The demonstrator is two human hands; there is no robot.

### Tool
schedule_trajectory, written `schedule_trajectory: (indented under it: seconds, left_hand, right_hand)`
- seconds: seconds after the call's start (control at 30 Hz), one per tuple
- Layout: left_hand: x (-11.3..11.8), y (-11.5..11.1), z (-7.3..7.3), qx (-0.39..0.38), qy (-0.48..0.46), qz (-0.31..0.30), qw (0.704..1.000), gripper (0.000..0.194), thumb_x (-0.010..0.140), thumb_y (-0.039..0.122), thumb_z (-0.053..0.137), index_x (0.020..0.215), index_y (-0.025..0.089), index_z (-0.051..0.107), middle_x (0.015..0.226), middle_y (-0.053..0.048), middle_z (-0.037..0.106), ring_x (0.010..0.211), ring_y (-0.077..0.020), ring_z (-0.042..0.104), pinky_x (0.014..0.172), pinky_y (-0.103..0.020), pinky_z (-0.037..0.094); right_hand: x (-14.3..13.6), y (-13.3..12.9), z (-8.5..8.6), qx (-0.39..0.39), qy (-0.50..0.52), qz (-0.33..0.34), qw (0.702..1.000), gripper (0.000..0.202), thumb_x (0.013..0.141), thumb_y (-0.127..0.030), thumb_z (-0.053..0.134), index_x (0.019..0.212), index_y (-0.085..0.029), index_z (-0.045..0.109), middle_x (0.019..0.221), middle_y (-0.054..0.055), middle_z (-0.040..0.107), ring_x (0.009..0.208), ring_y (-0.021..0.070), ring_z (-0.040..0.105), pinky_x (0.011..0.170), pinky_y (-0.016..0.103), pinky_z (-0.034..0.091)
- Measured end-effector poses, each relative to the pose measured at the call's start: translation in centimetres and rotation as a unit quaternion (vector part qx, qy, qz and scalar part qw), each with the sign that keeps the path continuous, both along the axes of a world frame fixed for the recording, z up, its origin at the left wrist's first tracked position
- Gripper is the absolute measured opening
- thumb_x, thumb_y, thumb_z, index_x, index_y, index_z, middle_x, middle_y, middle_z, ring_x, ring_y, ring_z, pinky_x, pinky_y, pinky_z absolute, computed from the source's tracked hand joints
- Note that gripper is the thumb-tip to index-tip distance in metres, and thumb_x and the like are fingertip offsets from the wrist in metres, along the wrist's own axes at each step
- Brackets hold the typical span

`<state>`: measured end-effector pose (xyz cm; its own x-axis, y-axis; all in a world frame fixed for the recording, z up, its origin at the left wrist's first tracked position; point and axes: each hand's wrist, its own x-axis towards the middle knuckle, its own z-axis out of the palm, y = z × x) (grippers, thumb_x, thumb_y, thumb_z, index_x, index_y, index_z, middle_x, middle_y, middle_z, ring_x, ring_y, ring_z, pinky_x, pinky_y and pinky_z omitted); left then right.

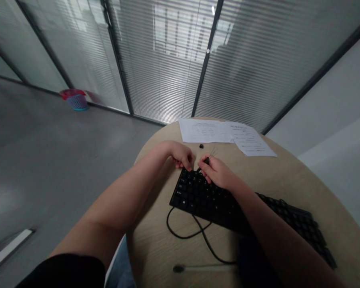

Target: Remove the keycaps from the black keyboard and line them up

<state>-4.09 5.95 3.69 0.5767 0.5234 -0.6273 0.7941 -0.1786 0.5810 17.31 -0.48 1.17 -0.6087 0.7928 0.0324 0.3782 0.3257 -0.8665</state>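
A black keyboard lies tilted on the round wooden table, partly covered by my right forearm. At its far left corner, my left hand has its fingers curled and the thumb and index finger pressed together; what they hold, if anything, is too small to tell. Just to the right, my right hand is closed on a small black object with thin bristles or wires sticking up. A tiny black piece rests beyond my hands. The keyboard's black cable loops in front of it.
Printed papers lie at the table's far edge. A second black keyboard is at the right. Near the front is a thin stick with a dark round end. A red and blue basket stands on the floor by the glass wall.
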Motion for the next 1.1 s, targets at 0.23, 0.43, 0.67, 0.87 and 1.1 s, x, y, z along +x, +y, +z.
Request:
schedule_trajectory:
  seconds: [0.23, 0.43, 0.67, 0.87, 1.1]
  left_hand:
    - [-0.1, 0.2, -0.1, -0.004, -0.003, -0.004, 1.000, 0.030, 0.062, 0.041, 0.082, 0.072, 0.019, 0.065, 0.056, -0.001, 0.060, 0.056, -0.0173, 0.058, 0.049, -0.024, 0.036]
    - [-0.2, 0.1, -0.2, -0.003, -0.013, -0.004, 1.000, 0.030, 0.062, 0.042, 0.081, 0.079, 0.020, 0.069, 0.056, 0.001, 0.060, 0.053, -0.0152, 0.058, 0.047, -0.023, 0.035]
    - [0.0, -0.1, 0.1, 0.003, 0.001, 0.004, 1.000, 0.027, 0.066, 0.041, 0.078, 0.071, 0.018, 0.065, 0.055, -0.002, 0.060, 0.054, -0.0173, 0.058, 0.046, -0.023, 0.036]
    - [0.2, -0.4, 0.6, 0.002, -0.003, 0.002, 1.000, 0.025, 0.067, 0.040, 0.077, 0.069, 0.018, 0.064, 0.056, -0.002, 0.060, 0.055, -0.0170, 0.058, 0.049, -0.024, 0.039]
    - [-0.1, -1.0, 1.7, 0.072, -0.129, 0.098, 0.984, 0.030, 0.071, 0.039, 0.073, 0.092, 0.019, 0.066, 0.077, -0.001, 0.067, 0.062, -0.0128, 0.059, 0.048, -0.021, 0.033]
  right_hand:
    - [0.0, -0.4, 0.4, 0.045, -0.040, 0.030, 0.998, 0.016, 0.100, -0.038, 0.050, 0.093, -0.024, 0.050, 0.065, -0.006, 0.056, 0.050, 0.0121, 0.051, 0.054, 0.026, 0.040]
    - [-0.4, -0.6, 1.1, 0.147, -0.089, 0.072, 0.982, 0.015, 0.097, -0.038, 0.055, 0.092, -0.024, 0.055, 0.076, -0.001, 0.062, 0.072, 0.0182, 0.058, 0.068, 0.030, 0.040]
    - [-0.1, -0.1, -0.6, 0.109, -0.017, 0.002, 0.994, 0.019, 0.098, -0.042, 0.052, 0.093, -0.024, 0.053, 0.071, -0.003, 0.059, 0.058, 0.0142, 0.054, 0.058, 0.027, 0.040]
    - [0.3, 0.6, -1.0, -0.026, 0.138, -0.105, 0.985, 0.040, 0.093, -0.066, 0.047, 0.092, -0.026, 0.040, 0.061, -0.009, 0.049, 0.038, 0.0092, 0.043, 0.036, 0.021, 0.029]
    - [0.1, 1.2, -1.0, -0.025, 0.169, -0.162, 0.972, 0.044, 0.090, -0.069, 0.049, 0.093, -0.026, 0.038, 0.064, -0.009, 0.048, 0.039, 0.0084, 0.039, 0.035, 0.021, 0.029]
